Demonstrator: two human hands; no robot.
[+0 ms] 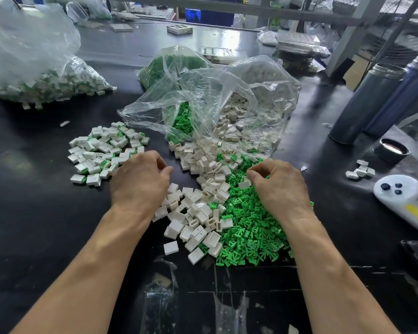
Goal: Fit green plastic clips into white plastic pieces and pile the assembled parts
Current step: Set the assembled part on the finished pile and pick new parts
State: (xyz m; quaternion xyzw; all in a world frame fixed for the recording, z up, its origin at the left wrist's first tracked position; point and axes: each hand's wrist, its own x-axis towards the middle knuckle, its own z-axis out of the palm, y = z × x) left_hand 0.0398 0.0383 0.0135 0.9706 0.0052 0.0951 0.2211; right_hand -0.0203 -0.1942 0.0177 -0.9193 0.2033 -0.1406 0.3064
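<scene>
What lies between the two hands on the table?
In the head view, loose white plastic pieces fill the gap between the left hand and right hand, with a few green clips mixed in.

On your right: white handheld controller point(401, 198) with dark buttons, two tall grey cylinders point(372, 100) standing side by side, a black lid point(393, 148) before them. Far back: blue crate point(209, 15), stacked trays point(302, 44).

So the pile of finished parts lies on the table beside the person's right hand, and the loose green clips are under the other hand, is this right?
Not quite. The head view shows the pile of finished parts beside the left hand; the loose green clips lie under the right hand.
</scene>
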